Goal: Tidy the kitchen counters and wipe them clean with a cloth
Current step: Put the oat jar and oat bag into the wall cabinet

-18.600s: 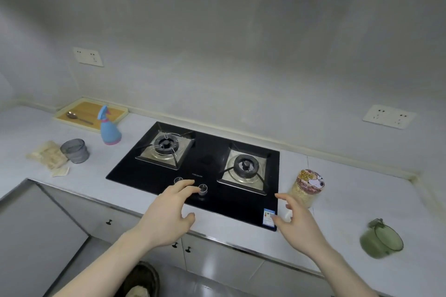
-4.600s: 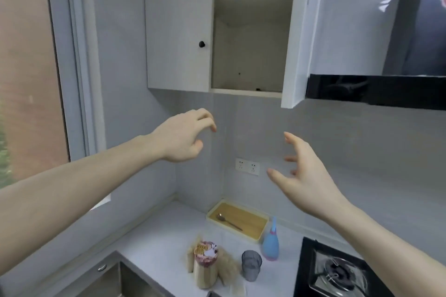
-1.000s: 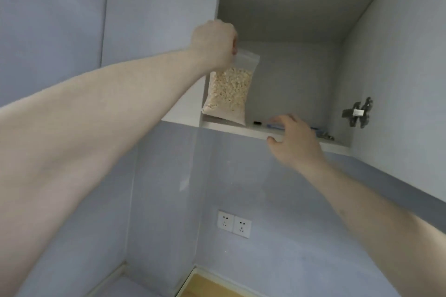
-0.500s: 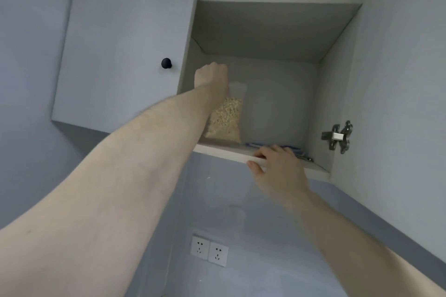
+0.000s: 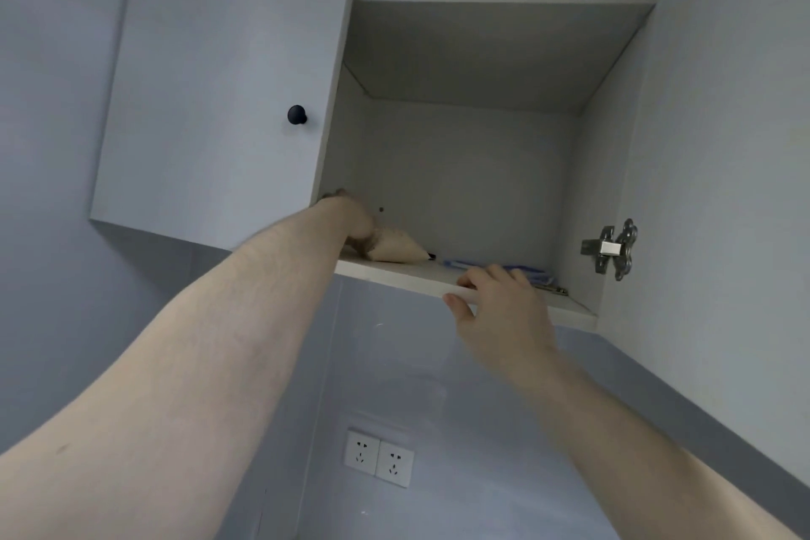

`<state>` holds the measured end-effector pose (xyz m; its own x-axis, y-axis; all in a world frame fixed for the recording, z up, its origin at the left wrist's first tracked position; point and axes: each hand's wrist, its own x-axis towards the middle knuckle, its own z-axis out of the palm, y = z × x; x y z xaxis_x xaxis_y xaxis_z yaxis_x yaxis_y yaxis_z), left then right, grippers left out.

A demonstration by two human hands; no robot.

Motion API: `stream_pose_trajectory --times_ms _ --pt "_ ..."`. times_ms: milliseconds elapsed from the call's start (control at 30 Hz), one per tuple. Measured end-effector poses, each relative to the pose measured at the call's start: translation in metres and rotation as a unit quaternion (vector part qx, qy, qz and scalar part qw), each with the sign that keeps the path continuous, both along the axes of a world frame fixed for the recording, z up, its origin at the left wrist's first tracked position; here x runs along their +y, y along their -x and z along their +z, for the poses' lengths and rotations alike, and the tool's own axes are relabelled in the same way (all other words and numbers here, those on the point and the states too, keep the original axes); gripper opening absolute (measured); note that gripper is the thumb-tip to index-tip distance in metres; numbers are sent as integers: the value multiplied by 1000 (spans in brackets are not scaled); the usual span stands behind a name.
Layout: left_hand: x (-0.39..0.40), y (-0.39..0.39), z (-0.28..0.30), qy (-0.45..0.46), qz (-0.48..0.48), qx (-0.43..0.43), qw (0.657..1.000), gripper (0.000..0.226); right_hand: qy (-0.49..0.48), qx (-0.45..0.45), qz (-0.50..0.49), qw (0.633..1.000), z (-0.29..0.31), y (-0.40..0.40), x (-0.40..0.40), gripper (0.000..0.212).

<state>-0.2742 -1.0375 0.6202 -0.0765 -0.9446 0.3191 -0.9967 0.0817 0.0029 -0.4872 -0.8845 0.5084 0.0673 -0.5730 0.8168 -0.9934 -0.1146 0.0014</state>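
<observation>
Left hand point(image 5: 350, 217): reaches into the open wall cabinet point(image 5: 460, 153) at the left end of the bottom shelf point(image 5: 407, 274); it touches the bag, but the fingers are hidden behind the wrist, so I cannot tell whether they grip it.
Bag of grains point(image 5: 394, 248): lies slumped on its side on the bottom shelf, against the left hand (its contents are blurred).
Right hand point(image 5: 499, 311): rests on the shelf's front edge, fingers curled over the top, thumb along the lip, holding nothing else.
Blue items point(image 5: 495, 265): lie flat on the shelf, just behind the right fingers.
Closed door point(image 5: 210, 79): left of the opening, with a black knob point(image 5: 296, 114).
Hinge point(image 5: 611, 249): on the open door at right.
Wall sockets point(image 5: 379, 457): a pair, below the cabinet.
</observation>
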Motion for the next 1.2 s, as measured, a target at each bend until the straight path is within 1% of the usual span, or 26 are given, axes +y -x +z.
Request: stream_pose_trajectory --times_ms 67,133,167,233,333,400,467,533,633,733,800,900,933,1033,1067,1133,1200 --pt "18 0 -6 -8 -18 -1 1000 26 -6 4 -5 1000 1 0 1 31" --pt "30 3 -6 17 -45 10 999 22 -13 6 -8 1000 2 0 1 31" --pt "34 5 -6 41 -56 30 997 22 -13 7 -6 1000 3 1 1 32" --pt "49 8 -8 116 -75 56 989 31 -18 12 -2 1000 5 1 2 34" --pt "97 7 -22 224 -145 49 962 39 -43 6 20 999 6 3 4 39" --pt "132 1 -42 275 -201 40 939 36 -25 -16 66 997 1 2 11 42" --pt "168 -10 -70 325 -252 42 911 31 33 -38 134 990 -15 -3 26 36" --pt "199 -26 -111 339 -289 53 894 29 65 -41 196 978 -43 -11 42 30" --pt "228 -49 -192 252 -276 68 925 27 -9 -39 226 973 -106 -25 58 28" --pt "235 -68 -291 93 -224 106 964 31 -134 -69 219 964 -182 -37 67 33" --pt "236 -76 -355 -24 -190 127 973 37 -236 -70 198 949 -231 -42 75 39" --pt "240 -82 -446 -167 -144 134 966 47 -370 -72 177 909 -302 -47 84 48" --pt "241 -82 -472 -210 -130 127 961 55 -403 -79 169 896 -322 -47 86 49" --pt "246 -78 -537 -345 -101 84 929 89 -481 -103 137 860 -371 -46 97 51" --pt "247 -76 -555 -375 -93 67 920 99 -497 -110 129 851 -387 -44 100 51" --pt "247 -71 -583 -406 -82 48 909 116 -526 -119 115 834 -412 -42 104 52" --pt "247 -66 -605 -417 -77 32 905 126 -549 -132 103 819 -431 -39 109 54"
